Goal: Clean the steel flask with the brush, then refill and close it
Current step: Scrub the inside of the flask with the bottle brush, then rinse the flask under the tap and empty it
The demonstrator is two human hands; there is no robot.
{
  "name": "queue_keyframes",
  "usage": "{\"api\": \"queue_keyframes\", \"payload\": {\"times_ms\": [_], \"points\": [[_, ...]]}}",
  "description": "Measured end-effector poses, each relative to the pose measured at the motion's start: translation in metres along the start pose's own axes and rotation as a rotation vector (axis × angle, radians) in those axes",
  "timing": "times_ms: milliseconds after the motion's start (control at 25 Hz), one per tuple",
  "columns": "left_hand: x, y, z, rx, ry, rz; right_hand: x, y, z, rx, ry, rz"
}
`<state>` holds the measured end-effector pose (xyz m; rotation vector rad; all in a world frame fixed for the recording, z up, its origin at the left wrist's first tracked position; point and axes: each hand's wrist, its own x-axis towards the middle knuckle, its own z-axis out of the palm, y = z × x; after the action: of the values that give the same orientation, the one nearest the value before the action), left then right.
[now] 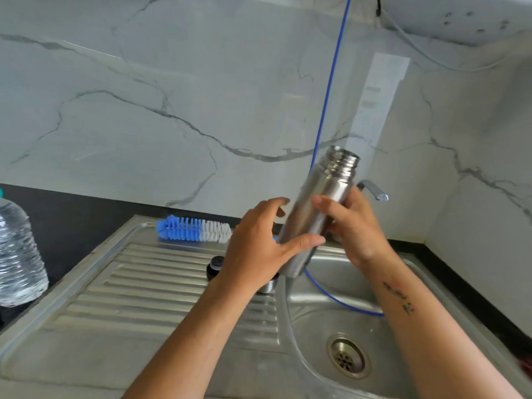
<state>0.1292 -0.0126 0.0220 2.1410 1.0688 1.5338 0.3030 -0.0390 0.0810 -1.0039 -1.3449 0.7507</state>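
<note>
The steel flask [319, 203] is held above the sink, uncapped, its threaded mouth tilted up and to the right. My right hand [349, 226] grips its middle from the right. My left hand [259, 249] has its thumb across the flask's lower body, with its fingers spread behind it. The blue and white bottle brush [193, 228] lies on the back of the draining board. A black stopper [216, 264] stands on the draining board, and a steel cap [266, 286] is partly hidden under my left wrist.
The steel sink [322, 312] has a drain [348, 355] at the lower right, and a tap spout [374, 191] pokes out behind the flask. A blue hose [331, 82] runs down the marble wall into the basin. A large plastic water bottle [20, 254] stands at the left edge.
</note>
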Motion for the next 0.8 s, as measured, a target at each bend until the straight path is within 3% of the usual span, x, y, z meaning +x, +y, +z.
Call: {"api": "queue_keyframes", "payload": {"times_ms": [120, 280, 400, 520, 800], "points": [[-0.028, -0.007, 0.038, 0.171, -0.092, 0.069, -0.010, 0.021, -0.048, -0.188, 0.134, 0.002], [-0.062, -0.030, 0.076, 0.318, -0.644, 0.168, -0.032, 0.074, -0.085, -0.562, 0.145, 0.072], [-0.075, -0.044, 0.087, 0.337, -0.896, 0.269, -0.045, 0.110, -0.097, -0.789, 0.071, 0.128], [-0.081, -0.046, 0.091, 0.339, -1.011, 0.264, -0.055, 0.138, -0.107, -0.921, 0.102, 0.158], [-0.079, -0.042, 0.089, 0.422, -1.086, 0.238, -0.055, 0.161, -0.123, -1.174, 0.110, 0.083]]}}
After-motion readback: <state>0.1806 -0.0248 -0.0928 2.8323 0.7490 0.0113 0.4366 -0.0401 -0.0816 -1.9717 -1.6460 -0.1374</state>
